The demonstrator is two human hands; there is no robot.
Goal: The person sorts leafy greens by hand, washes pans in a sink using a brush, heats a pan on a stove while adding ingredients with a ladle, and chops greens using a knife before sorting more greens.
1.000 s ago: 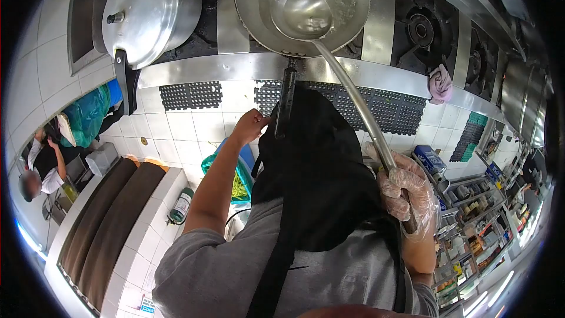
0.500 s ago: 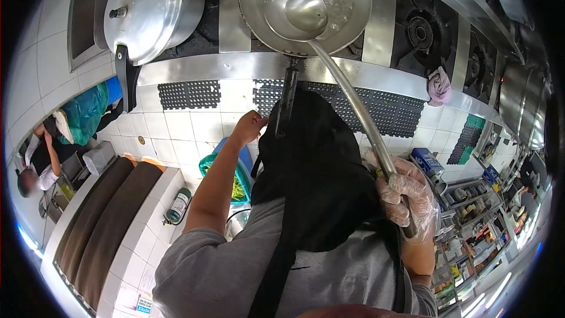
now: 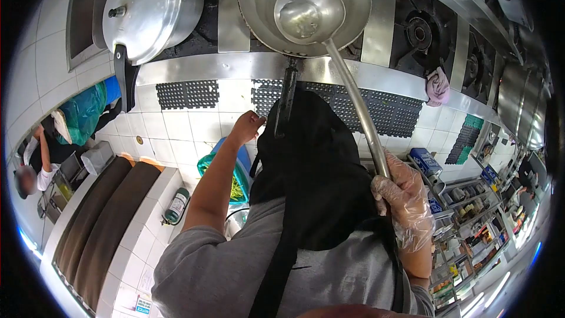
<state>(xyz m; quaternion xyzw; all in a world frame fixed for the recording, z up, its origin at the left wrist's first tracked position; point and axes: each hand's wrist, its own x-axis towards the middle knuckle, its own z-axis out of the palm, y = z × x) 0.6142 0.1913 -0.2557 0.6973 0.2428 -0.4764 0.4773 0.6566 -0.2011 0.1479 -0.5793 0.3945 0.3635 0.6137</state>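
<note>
In a clear plastic glove, my right hand (image 3: 406, 194) is closed around the long handle of a metal ladle (image 3: 357, 97). The ladle's wide bowl is over the inside of a round metal pan (image 3: 254, 6) on the stove, and light glints in it. From the pan's near side a dark handle (image 3: 286, 95) points down toward my black apron (image 3: 312, 182). Bare and loosely curled, my left hand (image 3: 249, 127) hangs left of that handle, apart from it, with nothing visible in the fingers.
A large lidded pressure cooker (image 3: 153, 15) stands left of the pan. Burners (image 3: 419, 34) and a pink cloth (image 3: 437, 87) are to the right. By my left arm is a green basket (image 3: 238, 171) with green vegetables. Another person (image 3: 44, 168) is at far left.
The ladle's bowl has moved a little right in the pan and turned, with its handle swinging too. My right hand's fingers have shifted on the handle. My left hand has hardly moved.
</note>
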